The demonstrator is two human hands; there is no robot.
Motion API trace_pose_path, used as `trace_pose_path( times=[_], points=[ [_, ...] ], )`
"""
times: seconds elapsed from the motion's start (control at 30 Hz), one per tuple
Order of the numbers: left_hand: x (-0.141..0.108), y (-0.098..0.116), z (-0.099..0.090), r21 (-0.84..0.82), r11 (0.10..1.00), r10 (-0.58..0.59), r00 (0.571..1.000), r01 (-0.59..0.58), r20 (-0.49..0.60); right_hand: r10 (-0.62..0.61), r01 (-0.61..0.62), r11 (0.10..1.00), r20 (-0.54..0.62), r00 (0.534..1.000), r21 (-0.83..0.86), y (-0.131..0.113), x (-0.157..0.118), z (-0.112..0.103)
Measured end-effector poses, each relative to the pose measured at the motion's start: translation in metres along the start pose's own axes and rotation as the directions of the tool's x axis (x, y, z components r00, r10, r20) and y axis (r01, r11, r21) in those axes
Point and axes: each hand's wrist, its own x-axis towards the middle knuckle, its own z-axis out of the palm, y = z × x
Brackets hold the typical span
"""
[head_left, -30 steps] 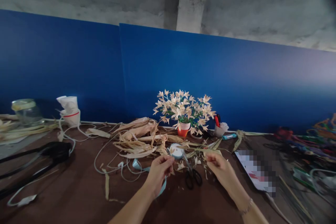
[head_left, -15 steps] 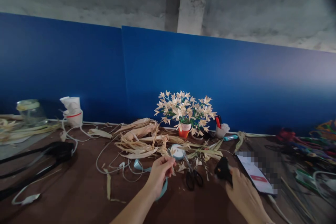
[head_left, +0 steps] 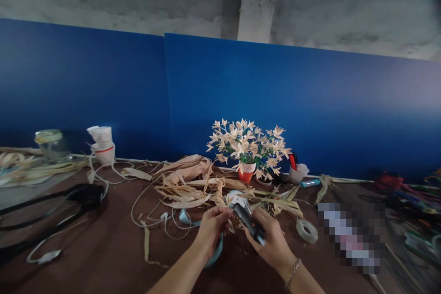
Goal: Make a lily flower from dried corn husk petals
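Observation:
My left hand [head_left: 214, 224] is closed in a pinch on a light blue ribbon [head_left: 216, 253], which hangs in a curve below the fingers; its pinched part is hidden. My right hand [head_left: 272, 238] wraps round a black stapler [head_left: 247, 221]. The stapler's front end points up and left and meets the left fingertips. Just beyond my hands lies a white, round object [head_left: 237, 197], partly covered by the stapler. A clear tape roll [head_left: 307, 231] rests flat to the right of my right hand.
Dried husks [head_left: 186, 183] lie in a heap behind my hands. A red and white pot [head_left: 246, 172] holds pale flowers [head_left: 246, 144]. White cable [head_left: 136, 206] loops at left, near a black strap-like object [head_left: 86, 196]. A blurred phone [head_left: 347, 236] lies at right. A blue partition [head_left: 292, 101] stands behind.
My right hand has brought the stapler leftward to my left fingertips, uncovering the tape roll. The scissors seen earlier are now hidden behind my right hand. My left hand stays pinched.

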Motion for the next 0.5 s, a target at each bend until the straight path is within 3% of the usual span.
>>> trace_pose_path(
  times=[0.5],
  points=[
    [-0.0012, -0.0020, 0.0016, 0.007, 1.000, 0.001, 1.000, -0.001, -0.008, 0.032, -0.032, 0.999, 0.021, 0.999, 0.008, 0.0070, -0.0039, 0.0062]
  ],
)
